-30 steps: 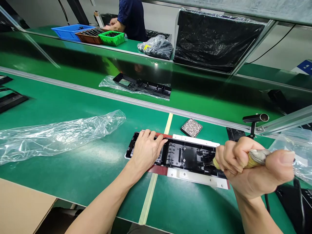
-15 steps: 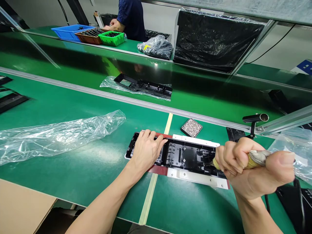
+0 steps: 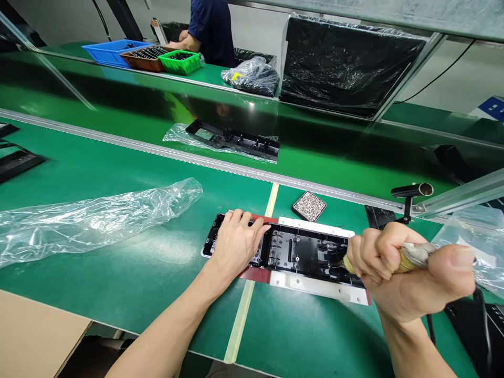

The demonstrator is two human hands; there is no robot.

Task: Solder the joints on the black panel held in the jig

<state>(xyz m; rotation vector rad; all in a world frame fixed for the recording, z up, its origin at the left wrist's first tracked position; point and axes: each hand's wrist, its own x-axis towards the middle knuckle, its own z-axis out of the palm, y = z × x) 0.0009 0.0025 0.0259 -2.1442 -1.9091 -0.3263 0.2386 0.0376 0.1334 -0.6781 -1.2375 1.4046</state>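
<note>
A long black plastic panel (image 3: 299,251) lies in a red and white fixture (image 3: 315,286) on the green bench. My left hand (image 3: 236,242) rests flat on the panel's left end, fingers spread. My right hand (image 3: 409,273) is wrapped round a tape-covered tool handle (image 3: 413,254), whose tip points down onto the panel's right part. A dark cable (image 3: 482,315) trails from the tool.
An empty clear plastic bag (image 3: 94,218) lies to the left. A small speckled pad (image 3: 310,206) sits behind the fixture. Another black panel on a bag (image 3: 232,140) rides the conveyor belt. Coloured bins (image 3: 157,56) and a person in dark blue (image 3: 210,29) are at the far bench.
The panel on the conveyor belt has drifted slightly to the right. My hands have stayed in place.
</note>
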